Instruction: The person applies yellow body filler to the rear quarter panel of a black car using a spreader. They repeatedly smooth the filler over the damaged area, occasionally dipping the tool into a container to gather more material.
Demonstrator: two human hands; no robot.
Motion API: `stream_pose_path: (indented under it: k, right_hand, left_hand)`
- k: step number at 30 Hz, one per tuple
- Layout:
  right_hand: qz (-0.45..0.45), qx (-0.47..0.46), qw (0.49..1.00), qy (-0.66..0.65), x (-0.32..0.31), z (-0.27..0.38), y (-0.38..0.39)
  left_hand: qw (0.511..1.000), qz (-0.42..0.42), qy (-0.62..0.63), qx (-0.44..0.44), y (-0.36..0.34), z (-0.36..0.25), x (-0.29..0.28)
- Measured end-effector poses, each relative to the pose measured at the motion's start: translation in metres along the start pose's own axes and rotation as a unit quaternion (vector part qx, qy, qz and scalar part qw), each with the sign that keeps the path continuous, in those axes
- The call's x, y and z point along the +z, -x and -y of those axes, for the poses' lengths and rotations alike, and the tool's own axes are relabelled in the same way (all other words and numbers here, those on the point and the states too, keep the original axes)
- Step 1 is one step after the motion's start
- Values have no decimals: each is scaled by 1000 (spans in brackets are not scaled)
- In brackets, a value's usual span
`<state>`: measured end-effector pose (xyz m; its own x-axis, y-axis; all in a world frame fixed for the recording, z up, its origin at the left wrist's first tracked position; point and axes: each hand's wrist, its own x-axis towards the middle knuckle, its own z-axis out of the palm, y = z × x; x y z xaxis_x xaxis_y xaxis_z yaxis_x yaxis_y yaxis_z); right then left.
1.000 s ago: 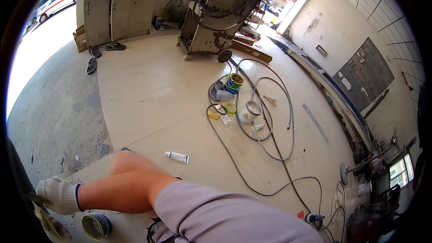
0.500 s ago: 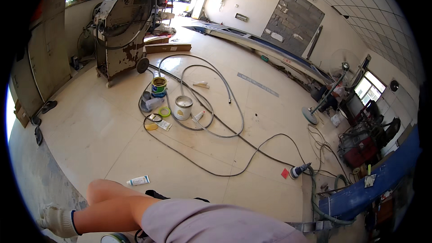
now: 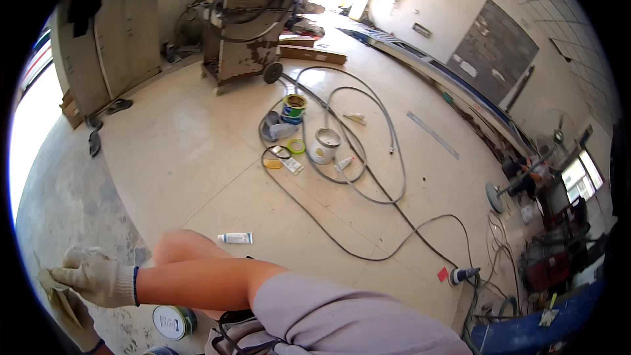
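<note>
My right hand (image 3: 95,277), in a cream knitted glove with a blue cuff edge, reaches across to the far left. Its fingers are closed, and a pale edge shows at their tips; whether that is a thing or the other glove I cannot make out. Right beneath it is my left hand (image 3: 73,319), gloved alike, cut by the dark picture rim; its fingers are blurred. A round can (image 3: 174,323) with a white-labelled lid and green side stands to the right of the hands. A white and blue tube (image 3: 235,238) lies on the floor beyond my bare forearm.
Hoses loop over the tiled floor around an opened white can (image 3: 325,146), a green-blue can (image 3: 294,109) and green tape (image 3: 296,146). A rusty wheeled machine (image 3: 246,33) stands behind. At right lie a sander (image 3: 462,276) and a blue beam (image 3: 559,322); a person (image 3: 536,172) sits beyond.
The view has swung left, so the floor things sit further right. My left glove and the lidded can have come into fuller view, and my right hand is now up against the left.
</note>
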<state>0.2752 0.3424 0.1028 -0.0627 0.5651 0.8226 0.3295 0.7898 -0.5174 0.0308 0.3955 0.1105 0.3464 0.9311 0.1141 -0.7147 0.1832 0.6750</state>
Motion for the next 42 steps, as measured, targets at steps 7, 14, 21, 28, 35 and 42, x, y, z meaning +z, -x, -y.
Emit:
stream_pose_path:
  k: [7, 14, 21, 28, 35, 42]
  right_hand:
    - [95, 206, 974, -22, 39, -44, -20]
    - [90, 492, 690, -523, 132, -20, -29]
    - [164, 557, 567, -584, 190, 39, 18]
    - [180, 556, 541, -605, 214, 76, 46]
    - [251, 565, 581, -529, 210, 74, 48]
    - [658, 268, 680, -182, 188, -3, -30]
  left_hand:
    - [980, -143, 25, 134, 14, -5, 12]
    - [913, -329, 119, 208, 123, -29, -5]
    - [901, -369, 133, 183, 188, 1, -5]
    - [862, -426, 129, 242, 218, -7, 14]
    - [881, -400, 99, 230, 221, -3, 10]
    - [842, -459, 101, 263, 219, -11, -11]
